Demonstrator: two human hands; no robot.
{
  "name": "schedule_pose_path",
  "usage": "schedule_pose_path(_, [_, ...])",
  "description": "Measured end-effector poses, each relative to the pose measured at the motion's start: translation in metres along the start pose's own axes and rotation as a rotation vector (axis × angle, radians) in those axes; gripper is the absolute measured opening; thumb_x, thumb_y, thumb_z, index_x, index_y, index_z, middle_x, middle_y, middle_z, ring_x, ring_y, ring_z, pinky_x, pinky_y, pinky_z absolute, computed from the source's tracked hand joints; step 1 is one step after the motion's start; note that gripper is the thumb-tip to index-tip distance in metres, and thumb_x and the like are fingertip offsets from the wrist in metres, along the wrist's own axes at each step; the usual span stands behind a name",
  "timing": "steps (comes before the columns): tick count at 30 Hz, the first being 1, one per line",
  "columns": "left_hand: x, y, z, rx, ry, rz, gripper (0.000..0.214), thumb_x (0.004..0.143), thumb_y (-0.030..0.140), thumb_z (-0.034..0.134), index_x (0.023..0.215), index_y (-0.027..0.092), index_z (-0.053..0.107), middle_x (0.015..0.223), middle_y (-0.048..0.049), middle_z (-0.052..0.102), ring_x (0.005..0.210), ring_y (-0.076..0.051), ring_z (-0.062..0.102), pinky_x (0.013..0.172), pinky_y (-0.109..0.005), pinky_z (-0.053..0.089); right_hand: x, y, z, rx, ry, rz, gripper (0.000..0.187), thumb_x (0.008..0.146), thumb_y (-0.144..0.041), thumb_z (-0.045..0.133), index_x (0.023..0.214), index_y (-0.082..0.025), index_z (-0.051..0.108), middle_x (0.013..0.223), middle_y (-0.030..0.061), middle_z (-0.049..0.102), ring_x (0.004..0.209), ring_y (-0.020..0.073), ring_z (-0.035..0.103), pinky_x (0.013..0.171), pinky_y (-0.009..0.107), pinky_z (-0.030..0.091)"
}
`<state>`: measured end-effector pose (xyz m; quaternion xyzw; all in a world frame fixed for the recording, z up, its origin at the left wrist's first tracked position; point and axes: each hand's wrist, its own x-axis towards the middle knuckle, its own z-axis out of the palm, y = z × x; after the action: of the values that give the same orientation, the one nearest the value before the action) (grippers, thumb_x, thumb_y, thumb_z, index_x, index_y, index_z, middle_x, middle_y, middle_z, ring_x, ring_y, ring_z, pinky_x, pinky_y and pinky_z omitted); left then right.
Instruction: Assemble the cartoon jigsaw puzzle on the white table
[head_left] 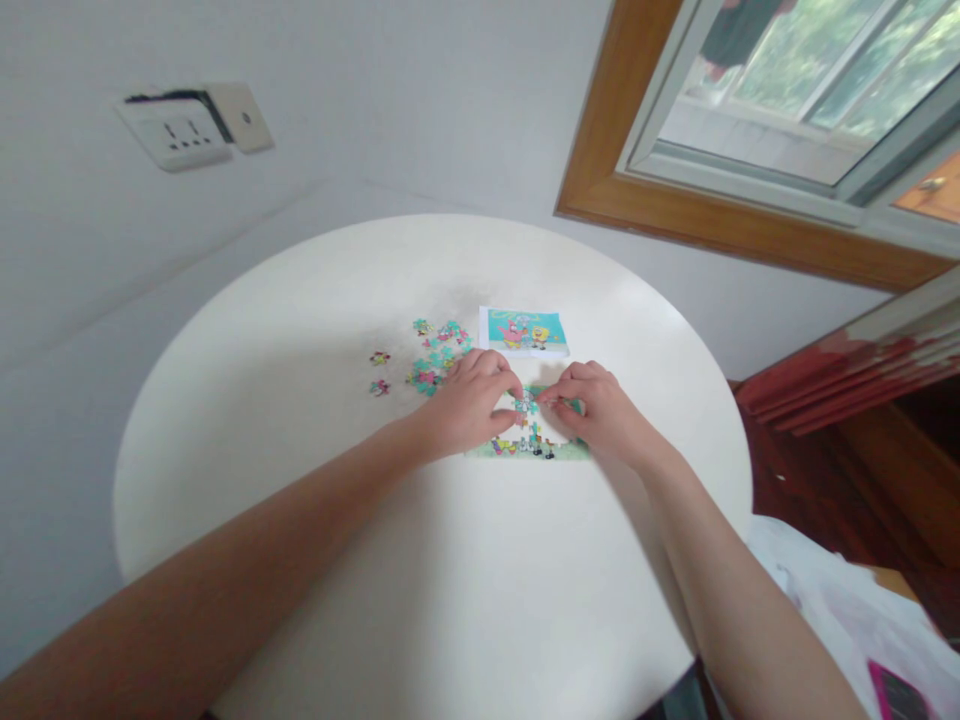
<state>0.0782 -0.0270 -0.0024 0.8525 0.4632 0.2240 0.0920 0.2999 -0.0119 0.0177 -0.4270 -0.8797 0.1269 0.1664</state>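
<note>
A partly assembled cartoon jigsaw puzzle [525,446] lies on the round white table, with gaps of white showing in its middle. My left hand [476,402] comes over its left side, thumb and forefinger curled in at the edges of a puzzle piece [526,403]. From the right, my right hand [594,408] pinches a small puzzle piece [553,402] low above the puzzle; the fingers partly cover it. Loose puzzle pieces [426,376] lie in a heap beyond my left hand, partly hidden by it. Behind the puzzle rests a printed picture card [525,332] with cartoon figures.
Two stray pieces [380,387] lie left of the heap on the white table [262,400]. A wall with a socket [180,133] and a wood-framed window [750,215] stands behind. White plastic bags [832,610] and a pink-edged phone-like object [896,690] are at lower right.
</note>
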Motion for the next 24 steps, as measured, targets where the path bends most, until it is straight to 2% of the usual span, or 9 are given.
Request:
schedule_pose_path(12, [-0.0006, -0.0014, 0.0018, 0.008, 0.017, 0.030, 0.019, 0.080, 0.028, 0.070, 0.098, 0.022, 0.067, 0.107, -0.0065, 0.055, 0.110, -0.027, 0.048, 0.100, -0.045, 0.037, -0.0001, -0.0028, -0.0028, 0.047, -0.011, -0.025, 0.022, 0.082, -0.012, 0.061, 0.093, -0.022, 0.078, 0.081, 0.0060, 0.064, 0.082, 0.0208, 0.054, 0.079, 0.034, 0.042])
schedule_pose_path(19, [-0.0004, -0.0023, -0.0044, -0.005, 0.014, 0.054, 0.017, 0.084, 0.025, 0.064, 0.100, 0.020, 0.066, 0.106, -0.0076, 0.054, 0.108, -0.027, 0.048, 0.101, -0.044, 0.037, -0.0016, -0.0009, -0.0042, 0.079, 0.044, -0.037, 0.025, 0.080, -0.009, 0.059, 0.093, -0.020, 0.077, 0.081, 0.0065, 0.064, 0.084, 0.0215, 0.055, 0.081, 0.035, 0.043])
schedule_pose_path(24, [-0.0003, -0.0042, -0.0058, -0.019, 0.009, 0.052, 0.017, 0.084, 0.024, 0.062, 0.101, 0.022, 0.066, 0.107, -0.0074, 0.054, 0.109, -0.026, 0.047, 0.101, -0.044, 0.038, -0.0014, -0.0008, -0.0050, 0.079, 0.034, -0.019, 0.025, 0.081, -0.009, 0.058, 0.094, -0.020, 0.077, 0.081, 0.0067, 0.064, 0.084, 0.0213, 0.056, 0.081, 0.035, 0.043])
